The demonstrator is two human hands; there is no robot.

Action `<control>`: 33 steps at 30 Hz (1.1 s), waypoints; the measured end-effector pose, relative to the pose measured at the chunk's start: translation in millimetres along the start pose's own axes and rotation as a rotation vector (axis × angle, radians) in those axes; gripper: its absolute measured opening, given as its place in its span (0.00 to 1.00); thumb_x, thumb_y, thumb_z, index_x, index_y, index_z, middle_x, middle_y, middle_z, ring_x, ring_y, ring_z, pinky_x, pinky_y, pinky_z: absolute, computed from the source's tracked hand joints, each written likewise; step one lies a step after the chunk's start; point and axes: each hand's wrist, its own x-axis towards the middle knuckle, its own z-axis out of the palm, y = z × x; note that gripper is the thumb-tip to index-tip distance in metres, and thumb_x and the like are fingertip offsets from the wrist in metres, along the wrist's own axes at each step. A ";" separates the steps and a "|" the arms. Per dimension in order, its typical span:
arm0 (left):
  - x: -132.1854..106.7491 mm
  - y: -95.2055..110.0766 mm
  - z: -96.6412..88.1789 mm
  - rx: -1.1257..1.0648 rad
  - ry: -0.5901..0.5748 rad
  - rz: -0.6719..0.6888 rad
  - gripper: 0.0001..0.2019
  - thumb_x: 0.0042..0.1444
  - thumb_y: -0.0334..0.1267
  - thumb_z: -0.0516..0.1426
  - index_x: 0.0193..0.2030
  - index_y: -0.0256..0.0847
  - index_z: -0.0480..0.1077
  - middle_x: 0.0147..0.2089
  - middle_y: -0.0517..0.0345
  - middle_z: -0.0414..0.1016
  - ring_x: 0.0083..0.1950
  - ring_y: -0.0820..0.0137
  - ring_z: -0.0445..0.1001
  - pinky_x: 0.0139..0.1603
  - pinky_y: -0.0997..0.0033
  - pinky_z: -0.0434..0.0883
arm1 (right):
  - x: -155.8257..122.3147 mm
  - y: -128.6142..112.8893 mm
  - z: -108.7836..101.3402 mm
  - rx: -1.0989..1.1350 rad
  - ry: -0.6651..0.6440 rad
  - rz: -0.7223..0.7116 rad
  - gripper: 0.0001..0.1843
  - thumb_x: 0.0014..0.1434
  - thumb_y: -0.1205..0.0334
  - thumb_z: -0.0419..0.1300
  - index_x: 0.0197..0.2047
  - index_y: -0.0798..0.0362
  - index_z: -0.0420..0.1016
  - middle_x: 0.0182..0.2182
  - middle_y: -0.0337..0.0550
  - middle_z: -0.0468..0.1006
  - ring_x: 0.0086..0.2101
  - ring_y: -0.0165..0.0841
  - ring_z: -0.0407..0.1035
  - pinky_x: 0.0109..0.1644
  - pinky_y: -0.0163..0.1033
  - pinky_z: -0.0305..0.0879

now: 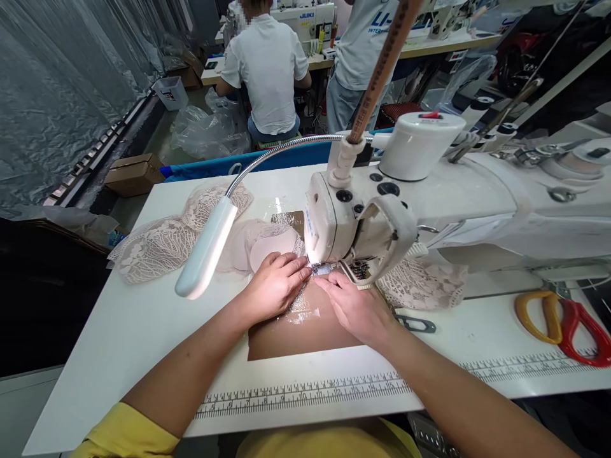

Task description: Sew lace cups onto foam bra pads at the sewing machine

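White sewing surface (pixel 143 331) fills the view, with plastic sheeting hung along the wall beyond it and two people in pale shirts (pixel 267 70) at other machines further back. A white sewing machine (pixel 429 203) stands on the surface, its head over a brown panel (pixel 296 343) set into the top.

The pale lace piece (pixel 272 242) lies on that panel, directly under the machine's needle end and spreading away from it. The left hand (pixel 274 286) rests flat and open on this lace just beside the presser foot, fingers stretched toward the needle. The right hand (pixel 356 308) sits in front of the machine head, fingertips on the cloth edge at the foot. Whether it pinches the lace or only presses it down cannot be told, since the fingertips are partly hidden.

A gooseneck lamp (pixel 207 248) reaches out from the machine and hangs over the lace. More lace cups (pixel 157 245) lie further out past the lamp, and another lace heap (pixel 424 283) sits under the machine's arm. Yellow and red scissors (pixel 563 321) lie in front of the machine's base end, and a printed ruler strip (pixel 305 394) runs along the near edge.
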 end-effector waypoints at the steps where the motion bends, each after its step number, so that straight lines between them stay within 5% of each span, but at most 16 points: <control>1: 0.1 -0.2 -0.4 0.010 -0.005 0.000 0.18 0.66 0.37 0.47 0.59 0.38 0.66 0.55 0.44 0.72 0.55 0.58 0.67 0.51 0.56 0.63 | 0.1 0.2 -1.0 0.004 0.003 0.001 0.20 0.59 0.71 0.51 0.49 0.48 0.78 0.40 0.44 0.77 0.32 0.32 0.66 0.31 0.37 0.56; 8: -5.8 7.9 -21.3 0.082 -0.124 -0.092 0.20 0.65 0.47 0.48 0.55 0.36 0.67 0.55 0.43 0.71 0.53 0.56 0.67 0.44 0.59 0.68 | -0.4 2.0 -1.8 0.077 -0.003 0.010 0.21 0.58 0.73 0.51 0.50 0.50 0.76 0.37 0.43 0.78 0.30 0.31 0.67 0.32 0.36 0.59; 16: -11.0 19.9 -28.1 -0.027 -0.198 -0.137 0.15 0.65 0.44 0.48 0.42 0.36 0.72 0.39 0.49 0.73 0.40 0.63 0.72 0.39 0.64 0.72 | -3.4 4.4 0.7 0.092 -0.022 0.034 0.19 0.59 0.72 0.50 0.49 0.52 0.76 0.34 0.43 0.78 0.27 0.30 0.66 0.32 0.35 0.60; 23: -6.9 24.8 -11.9 -0.055 -0.069 -0.041 0.15 0.65 0.40 0.48 0.50 0.36 0.70 0.51 0.45 0.71 0.48 0.61 0.70 0.45 0.61 0.71 | -4.1 5.7 0.1 0.120 0.000 0.017 0.19 0.59 0.72 0.50 0.49 0.52 0.76 0.31 0.43 0.77 0.29 0.31 0.67 0.34 0.35 0.59; 33: -6.7 26.9 -7.3 -0.031 -0.084 -0.049 0.18 0.66 0.40 0.47 0.56 0.35 0.67 0.60 0.47 0.68 0.47 0.60 0.68 0.46 0.59 0.69 | -5.4 1.8 -4.7 0.141 -0.015 -0.134 0.13 0.61 0.70 0.52 0.42 0.52 0.78 0.28 0.41 0.73 0.29 0.31 0.62 0.31 0.37 0.52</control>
